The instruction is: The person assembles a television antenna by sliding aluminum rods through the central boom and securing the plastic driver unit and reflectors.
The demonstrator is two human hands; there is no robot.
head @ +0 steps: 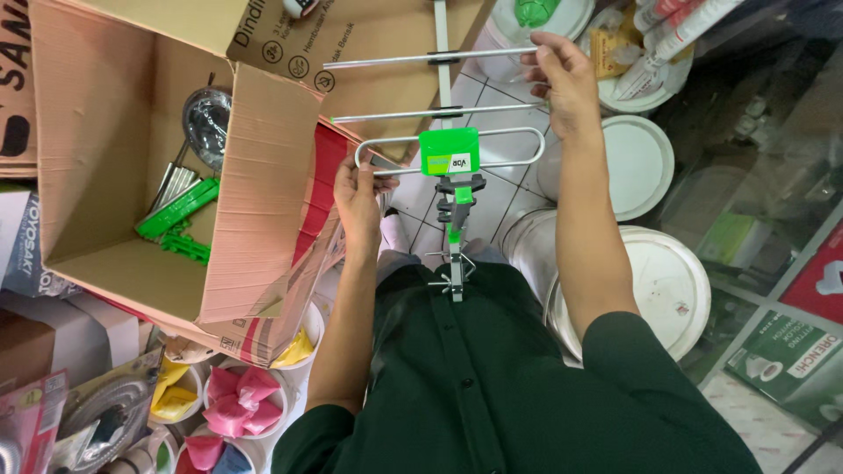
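I hold a metal television antenna upright in front of my body; it has a green plastic box [449, 151] at its middle and a grey boom [441, 53] running away from me. My left hand [358, 195] grips the left end of the looped silver element [509, 133]. My right hand [559, 77] pinches the right tip of a straight silver rod [386, 61] farther up the boom. A second straight rod [395, 114] lies between them. The antenna's clamp end [453, 279] rests against my dark green shirt.
An open cardboard box [123, 158] at left holds green plastic parts [178, 209] and shiny metal pieces [207, 116]. White lidded buckets [672, 285] stand at right on the tiled floor. Tubs with pink and yellow bags [235, 399] sit at lower left. Boxed goods line the right edge.
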